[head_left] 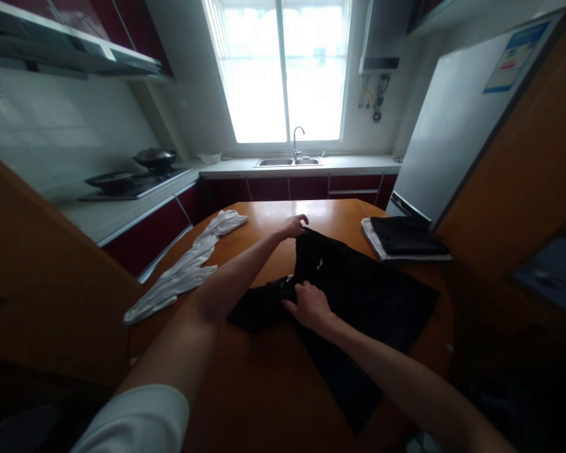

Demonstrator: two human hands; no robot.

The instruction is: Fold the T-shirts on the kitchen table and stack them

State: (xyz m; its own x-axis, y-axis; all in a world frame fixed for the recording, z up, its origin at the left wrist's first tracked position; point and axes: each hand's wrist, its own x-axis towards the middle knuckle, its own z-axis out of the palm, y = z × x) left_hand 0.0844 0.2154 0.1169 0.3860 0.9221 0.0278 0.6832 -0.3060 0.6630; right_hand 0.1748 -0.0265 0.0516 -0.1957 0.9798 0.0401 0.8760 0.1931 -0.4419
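A black garment [358, 296] with small white marks lies spread over the wooden table, its kind not plain from here. My left hand [293, 226] reaches across to its far left corner and pinches the raised edge between thumb and fingers. Nearer to me, my right hand [312, 308] has its fingers bent over the bunched cloth, gripping a fold. A narrower part of the same black cloth sticks out to the left, below my left forearm. Part of the garment is hidden beneath my right forearm.
A crumpled white garment [188, 267] stretches along the left side of the table [259, 214]. Folded black and white clothes [403, 236] are stacked at the right. Beyond are a sink [287, 162], a stove with pans [155, 157] and a fridge [457, 119].
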